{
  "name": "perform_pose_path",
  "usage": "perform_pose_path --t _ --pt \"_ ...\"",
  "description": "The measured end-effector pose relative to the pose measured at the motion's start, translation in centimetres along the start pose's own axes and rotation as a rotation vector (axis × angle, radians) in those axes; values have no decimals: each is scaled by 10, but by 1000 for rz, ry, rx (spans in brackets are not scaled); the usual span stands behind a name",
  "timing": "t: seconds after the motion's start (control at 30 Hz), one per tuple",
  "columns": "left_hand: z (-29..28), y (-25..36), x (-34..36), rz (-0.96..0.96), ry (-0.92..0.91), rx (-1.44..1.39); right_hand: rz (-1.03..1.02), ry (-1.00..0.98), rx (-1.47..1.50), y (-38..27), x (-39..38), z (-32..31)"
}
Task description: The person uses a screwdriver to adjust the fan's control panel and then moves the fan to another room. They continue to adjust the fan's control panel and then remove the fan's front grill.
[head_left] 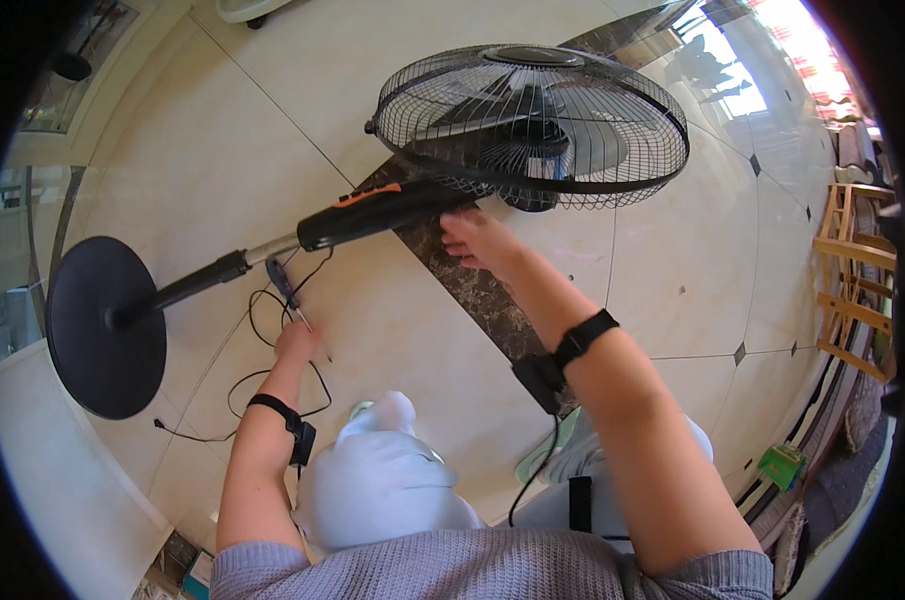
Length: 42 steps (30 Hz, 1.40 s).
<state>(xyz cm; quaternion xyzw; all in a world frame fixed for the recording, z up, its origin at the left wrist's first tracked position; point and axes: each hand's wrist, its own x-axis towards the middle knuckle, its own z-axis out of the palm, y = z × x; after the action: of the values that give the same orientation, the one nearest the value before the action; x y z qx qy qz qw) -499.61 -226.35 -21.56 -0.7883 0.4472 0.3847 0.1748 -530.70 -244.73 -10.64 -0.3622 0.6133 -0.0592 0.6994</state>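
Observation:
A black standing fan lies on its side on the tiles, with its wire-caged head (613,140) at the upper right, its housing with an orange panel (373,215) in the middle and its round base (98,325) at the left. My right hand (473,240) is just below the housing near the head, fingers apart and slightly bent, nothing visible in them. My left hand (298,340) is down by a screwdriver (283,285) among the black cord loops; its fingers are blurred, so I cannot tell whether they grip it.
A wooden rack (853,260) stands at the right edge, near a green plastic object (781,465) and rolled or folded materials. A white object on casters (253,8) is at the top left. My bent legs are below me, and a pale panel fills the lower left.

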Motion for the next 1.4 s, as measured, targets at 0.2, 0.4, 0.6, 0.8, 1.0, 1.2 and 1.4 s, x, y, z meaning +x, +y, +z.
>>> perform_pose_path --t 0.2,0.4,0.6,0.8,1.0,1.2,1.4 --pt "-8 10 -38 59 -451 -301 -218 -134 -737 -9 -38 -2" --pt "-51 60 -106 827 -254 148 -742 -149 -1364 12 -83 17" --pt "-95 131 -115 1149 -52 -130 -191 -464 -1248 28 -104 -7" --pt "-165 131 -65 1071 507 -199 -212 -409 -820 -5 -155 -98" --pt "-157 96 -24 473 200 141 -713 513 -53 -43 -195 -158" --pt "-241 113 -63 632 40 442 -739 942 -213 -92 -169 -164" --pt "-375 168 -163 783 98 510 -653 934 -328 -89 -158 -155"
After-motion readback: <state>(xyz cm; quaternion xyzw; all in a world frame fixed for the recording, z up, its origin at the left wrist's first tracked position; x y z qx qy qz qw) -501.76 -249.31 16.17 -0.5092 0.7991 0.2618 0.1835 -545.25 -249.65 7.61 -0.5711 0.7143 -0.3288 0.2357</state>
